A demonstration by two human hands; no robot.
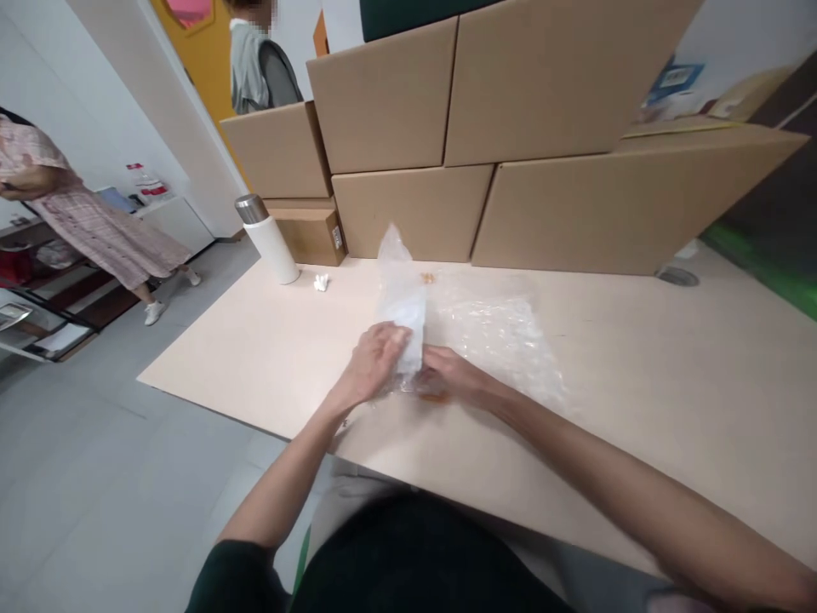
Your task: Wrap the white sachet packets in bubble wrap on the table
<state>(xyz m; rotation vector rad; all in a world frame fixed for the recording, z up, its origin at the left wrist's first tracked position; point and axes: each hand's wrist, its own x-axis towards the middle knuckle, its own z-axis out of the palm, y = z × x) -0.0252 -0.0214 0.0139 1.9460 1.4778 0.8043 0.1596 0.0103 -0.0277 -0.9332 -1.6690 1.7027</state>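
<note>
Left hand (376, 362) fingers grip one plastic bag (402, 298); right hand (450, 375) on one bubble-wrap sheet (504, 328), grip unclear

The tabletop (638, 383) is a pale, plain beige. The bubble wrap (498, 332) is clear, with a fine dotted pattern of bubbles, and the plastic bag (402, 298) is milky white. A small object (434, 397) under the wrap shows amber-orange. The cardboard boxes (383, 94) are plain tan-brown. The bottle (271, 243) is white with a silver cap. The floor (95, 477) is grey and the door (204, 51) is yellow-orange. One person's dress (95, 230) is pink with a faint check. The sleeve (236, 579) is dark green.
</note>
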